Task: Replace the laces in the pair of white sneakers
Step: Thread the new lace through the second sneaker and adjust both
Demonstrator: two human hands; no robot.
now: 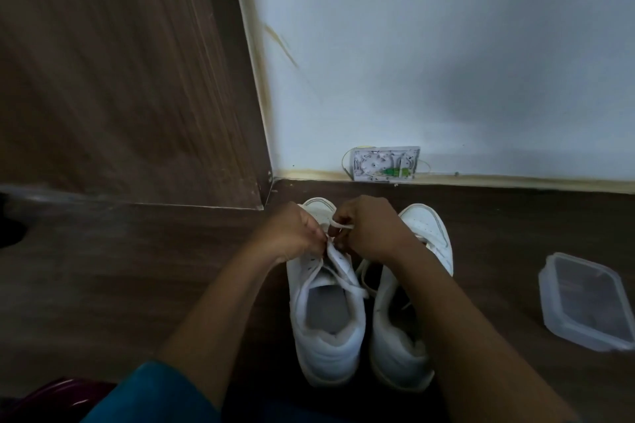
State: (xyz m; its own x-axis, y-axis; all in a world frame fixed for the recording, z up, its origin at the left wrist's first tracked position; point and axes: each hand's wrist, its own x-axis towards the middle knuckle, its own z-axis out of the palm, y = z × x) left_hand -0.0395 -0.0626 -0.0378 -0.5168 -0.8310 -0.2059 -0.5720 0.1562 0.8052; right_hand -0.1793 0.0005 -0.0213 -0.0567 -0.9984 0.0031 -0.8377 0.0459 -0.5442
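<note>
Far left: wood-grain panel (120, 79) standing upright, its foot meeting the dark wood floor (137, 268). Bottom-left corner holds something dark red (51, 395), can't tell what, and a teal cloth (154, 388) at the near edge.

Left hand (292, 233): fingers curled, pinching the lace (340, 227) at the left eyelet row of the left sneaker (326, 319). That sneaker sits on the floor with its long axis pointing straight away from the person, heel nearest, toe at the wall (446, 45). The throat is open and a loose lace run trails back across the tongue.

Right hand (367, 230): also clamped on the lace, a short strand sticking out at its fingers. It reaches in from above the right sneaker (426, 230), which lies parallel and just beside the first.

Key relation: the hands are close together, nearly touching, with the lace between them over the forefoot. Both are about equally near. My read: lacing is partway on the left sneaker, and the next pass runs across the shoe, so the pull goes sideways, not along the axis.

Further right: small open wall box (385, 163) at the skirting. Clear plastic container (584, 302) sits on the floor, well apart from the shoes.
</note>
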